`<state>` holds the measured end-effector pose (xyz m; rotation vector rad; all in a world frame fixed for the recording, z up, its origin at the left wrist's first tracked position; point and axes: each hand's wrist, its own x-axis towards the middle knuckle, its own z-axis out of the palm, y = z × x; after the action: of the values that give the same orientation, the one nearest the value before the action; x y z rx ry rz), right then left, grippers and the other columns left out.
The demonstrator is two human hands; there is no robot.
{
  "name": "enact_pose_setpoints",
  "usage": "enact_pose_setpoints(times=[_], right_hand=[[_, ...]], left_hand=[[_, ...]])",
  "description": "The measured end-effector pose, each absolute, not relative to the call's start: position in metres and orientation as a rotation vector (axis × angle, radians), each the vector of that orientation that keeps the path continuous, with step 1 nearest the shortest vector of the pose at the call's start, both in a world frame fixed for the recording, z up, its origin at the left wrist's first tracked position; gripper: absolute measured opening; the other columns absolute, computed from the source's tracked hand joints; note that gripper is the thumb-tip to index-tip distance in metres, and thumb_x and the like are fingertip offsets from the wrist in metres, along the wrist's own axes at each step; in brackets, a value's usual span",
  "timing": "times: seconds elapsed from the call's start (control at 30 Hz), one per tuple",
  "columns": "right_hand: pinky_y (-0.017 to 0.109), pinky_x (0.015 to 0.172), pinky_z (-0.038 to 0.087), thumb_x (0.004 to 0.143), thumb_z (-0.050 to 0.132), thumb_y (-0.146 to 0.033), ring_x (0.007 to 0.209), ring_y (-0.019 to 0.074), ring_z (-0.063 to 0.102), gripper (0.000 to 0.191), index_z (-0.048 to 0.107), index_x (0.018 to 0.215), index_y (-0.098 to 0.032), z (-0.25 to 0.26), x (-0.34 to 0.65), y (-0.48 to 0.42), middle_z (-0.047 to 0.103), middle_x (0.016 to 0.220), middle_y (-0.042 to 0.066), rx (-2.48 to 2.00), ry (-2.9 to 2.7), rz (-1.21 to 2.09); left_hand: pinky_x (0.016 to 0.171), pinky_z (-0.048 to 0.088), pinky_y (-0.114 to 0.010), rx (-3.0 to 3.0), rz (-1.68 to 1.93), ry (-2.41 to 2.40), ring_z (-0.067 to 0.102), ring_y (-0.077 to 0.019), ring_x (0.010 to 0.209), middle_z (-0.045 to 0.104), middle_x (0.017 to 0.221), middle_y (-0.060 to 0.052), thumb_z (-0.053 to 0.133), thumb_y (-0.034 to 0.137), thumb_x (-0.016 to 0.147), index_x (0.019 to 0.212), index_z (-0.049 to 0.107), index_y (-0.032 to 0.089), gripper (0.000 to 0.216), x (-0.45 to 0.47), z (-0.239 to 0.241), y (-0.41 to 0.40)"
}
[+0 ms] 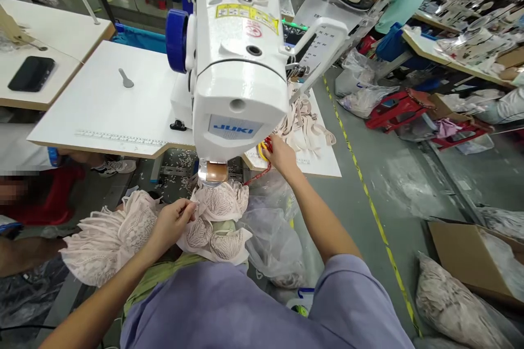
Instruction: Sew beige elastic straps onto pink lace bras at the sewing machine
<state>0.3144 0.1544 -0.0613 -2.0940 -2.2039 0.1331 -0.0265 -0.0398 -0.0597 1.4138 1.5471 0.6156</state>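
A white sewing machine point(237, 65) stands on a white table point(106, 103) right in front of me. My left hand point(174, 223) pinches the edge of a pale pink lace garment point(221, 212) that hangs below the machine's head. A larger heap of the same lace pieces point(110, 240) lies to its left on my lap. My right hand point(278, 155) reaches to the right side of the machine, fingers closed around a small red and yellow tool point(264, 147). Pink straps point(307, 125) lie on the table just beyond that hand.
A black phone point(31, 73) lies on a neighbouring table at the left. Clear plastic bags point(274, 240) hang by my right knee. A cardboard box point(475, 256) and a full bag point(454, 300) sit on the floor at right. Another person point(403, 2) works in the background.
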Motion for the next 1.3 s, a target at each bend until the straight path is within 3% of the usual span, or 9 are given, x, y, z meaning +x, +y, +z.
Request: enact_pose_setpoints(times=[0.17,0.33,0.5,0.57,0.7,0.77,0.97,1.13,1.3], right_hand=[[0.036,0.074,0.048,0.083,0.058,-0.039,0.088,0.0266,0.065,0.05,0.05,0.128,-0.02,-0.058,0.342,0.129,0.068,0.108,0.012,-1.977,-1.946,0.321],[0.032,0.068,0.05,0.078,0.063,-0.051,0.076,0.0197,0.064,0.064,0.046,0.131,-0.021,-0.049,0.367,0.086,0.066,0.103,0.008,-2.048,-1.738,0.631],[0.039,0.081,0.051,0.073,0.068,-0.053,0.092,0.0251,0.062,0.06,0.058,0.121,-0.018,-0.039,0.397,0.033,0.065,0.111,0.013,-2.107,-1.741,0.248],[0.038,0.076,0.052,0.075,0.068,-0.051,0.085,0.0236,0.062,0.054,0.06,0.117,-0.018,-0.038,0.4,0.003,0.066,0.104,0.011,-2.114,-1.647,0.247],[0.03,0.06,0.052,0.079,0.069,-0.042,0.067,0.0162,0.059,0.047,0.059,0.12,-0.021,-0.041,0.361,-0.053,0.063,0.093,0.005,-1.85,-1.721,0.575],[0.029,0.06,0.053,0.081,0.069,-0.036,0.067,0.0156,0.058,0.044,0.06,0.121,-0.022,-0.043,0.322,-0.072,0.063,0.096,0.006,-1.628,-1.971,0.688],[0.034,0.069,0.058,0.09,0.066,-0.035,0.088,0.0223,0.066,0.038,0.06,0.125,-0.02,-0.047,0.232,-0.072,0.066,0.106,0.01,-1.315,-2.186,0.533],[0.033,0.068,0.057,0.092,0.065,-0.034,0.087,0.0215,0.069,0.038,0.06,0.127,-0.021,-0.051,0.222,-0.054,0.067,0.111,0.011,-1.27,-2.27,0.591],[0.031,0.075,0.057,0.094,0.062,-0.03,0.088,0.0189,0.069,0.033,0.061,0.127,-0.025,-0.051,0.234,-0.058,0.071,0.107,0.006,-1.248,-2.206,0.776]], left_hand=[[0.066,0.045,-0.026,1.29,0.595,1.528,0.061,-0.0174,0.073,0.067,0.078,-0.003,0.044,0.056,0.096,0.08,0.061,0.019,0.044,-0.034,-0.057,-0.038],[0.065,0.044,-0.026,1.245,0.6,1.479,0.059,-0.0163,0.071,0.066,0.078,-0.003,0.044,0.056,0.095,0.081,0.062,0.019,0.043,-0.036,-0.051,-0.035],[0.065,0.044,-0.026,1.206,0.608,1.477,0.058,-0.016,0.072,0.067,0.079,-0.003,0.047,0.054,0.094,0.083,0.062,0.019,0.041,-0.032,-0.052,-0.032],[0.067,0.045,-0.026,1.157,0.623,1.465,0.059,-0.0162,0.074,0.067,0.082,-0.004,0.048,0.054,0.094,0.086,0.063,0.018,0.04,-0.029,-0.052,-0.033],[0.07,0.045,-0.025,1.059,0.654,1.368,0.058,-0.015,0.076,0.068,0.086,-0.004,0.049,0.05,0.095,0.088,0.065,0.017,0.037,-0.02,-0.042,-0.034],[0.07,0.044,-0.024,1.029,0.66,1.305,0.057,-0.0136,0.076,0.068,0.087,-0.004,0.05,0.049,0.095,0.088,0.066,0.017,0.036,-0.016,-0.035,-0.034],[0.07,0.044,-0.024,1.0,0.659,1.214,0.056,-0.0117,0.074,0.067,0.087,-0.003,0.048,0.047,0.097,0.092,0.067,0.017,0.035,-0.013,-0.015,-0.039],[0.072,0.047,-0.025,1.062,0.646,1.235,0.059,-0.0131,0.076,0.068,0.086,-0.003,0.047,0.037,0.096,0.09,0.064,0.017,0.027,-0.013,-0.011,-0.041],[0.068,0.042,-0.023,1.051,0.666,1.229,0.052,-0.0106,0.07,0.061,0.079,0.0,0.045,0.026,0.093,0.087,0.062,0.017,0.02,-0.016,-0.015,-0.038]])
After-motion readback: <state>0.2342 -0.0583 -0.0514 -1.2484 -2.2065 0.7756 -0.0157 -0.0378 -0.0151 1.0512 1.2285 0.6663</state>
